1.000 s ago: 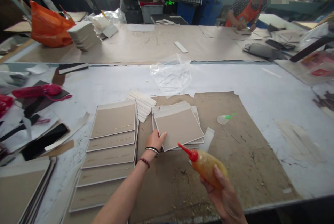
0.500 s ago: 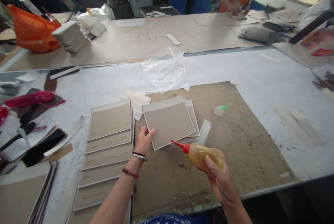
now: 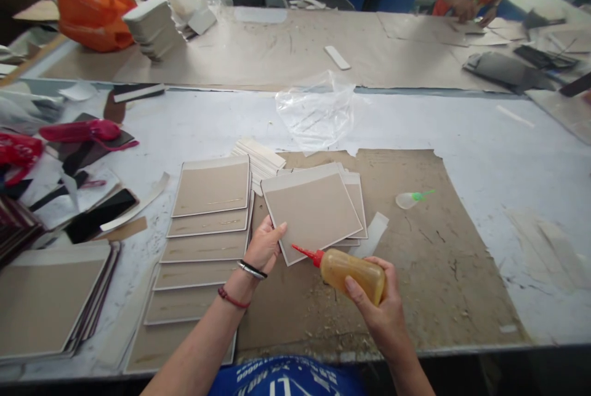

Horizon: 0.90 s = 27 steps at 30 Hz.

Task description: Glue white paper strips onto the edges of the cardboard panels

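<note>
My left hand [image 3: 265, 243] pinches the near left corner of the top grey card [image 3: 311, 214], a white-edged board lying on a small stack [image 3: 356, 199] on a brown cardboard sheet [image 3: 415, 260]. My right hand [image 3: 378, 307] is closed round an amber glue bottle [image 3: 353, 270]. Its red nozzle [image 3: 305, 254] points left at the card's near edge. To the left, several matching cards [image 3: 210, 189] lie overlapped in a row toward me.
A pile of white strips [image 3: 261, 159], a clear plastic bag [image 3: 316, 109], and a small green-tipped bottle [image 3: 409, 199] sit nearby. Dark clutter, a pink tool [image 3: 80, 131] and a board stack [image 3: 46, 297] fill the left. Another person's hands [image 3: 466, 8] work at the far table.
My left hand has drawn the top card slightly toward me and keeps hold of its corner. The glue bottle has tipped flatter, its nozzle close to the card's near edge. My head shifted.
</note>
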{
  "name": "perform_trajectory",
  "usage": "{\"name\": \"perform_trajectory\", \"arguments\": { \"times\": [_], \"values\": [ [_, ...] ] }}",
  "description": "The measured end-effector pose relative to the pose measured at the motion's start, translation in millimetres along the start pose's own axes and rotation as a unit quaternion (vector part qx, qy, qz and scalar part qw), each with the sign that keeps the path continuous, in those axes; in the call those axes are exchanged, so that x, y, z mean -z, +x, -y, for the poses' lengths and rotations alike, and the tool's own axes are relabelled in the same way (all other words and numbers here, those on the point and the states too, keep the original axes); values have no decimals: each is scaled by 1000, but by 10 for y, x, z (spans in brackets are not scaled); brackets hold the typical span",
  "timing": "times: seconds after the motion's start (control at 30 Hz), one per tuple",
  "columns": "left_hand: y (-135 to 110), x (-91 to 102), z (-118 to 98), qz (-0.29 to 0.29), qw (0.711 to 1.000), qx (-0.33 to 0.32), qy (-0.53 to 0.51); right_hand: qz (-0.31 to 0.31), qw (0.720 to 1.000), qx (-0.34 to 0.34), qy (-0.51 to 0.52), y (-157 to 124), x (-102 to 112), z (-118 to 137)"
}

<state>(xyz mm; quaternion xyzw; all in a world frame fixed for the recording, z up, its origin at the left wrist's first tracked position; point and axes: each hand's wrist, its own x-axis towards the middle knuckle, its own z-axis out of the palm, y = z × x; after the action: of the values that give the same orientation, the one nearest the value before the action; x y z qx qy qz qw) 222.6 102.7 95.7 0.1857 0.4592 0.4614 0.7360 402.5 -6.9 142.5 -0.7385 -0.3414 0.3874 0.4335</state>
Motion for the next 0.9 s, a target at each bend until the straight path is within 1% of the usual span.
{"name": "perform_trajectory", "arguments": {
  "times": [0.17,0.3,0.53,0.67,0.9],
  "values": [
    [-49,-12,-62,3,1000,-3,6,-1,1000,10,-9,-33,-31,15],
    [-78,-17,-100,3,1000,-10,16,-25,999,29,-12,-37,3,32],
    [-115,-49,-162,3,1000,-8,22,-84,995,39,-29,28,145,-4],
    [-123,-73,-176,-5,1000,5,25,-124,990,53,-36,99,246,-79],
    [-120,-93,-192,-7,998,8,69,-172,982,63,-47,239,433,-225]
  ]
}}
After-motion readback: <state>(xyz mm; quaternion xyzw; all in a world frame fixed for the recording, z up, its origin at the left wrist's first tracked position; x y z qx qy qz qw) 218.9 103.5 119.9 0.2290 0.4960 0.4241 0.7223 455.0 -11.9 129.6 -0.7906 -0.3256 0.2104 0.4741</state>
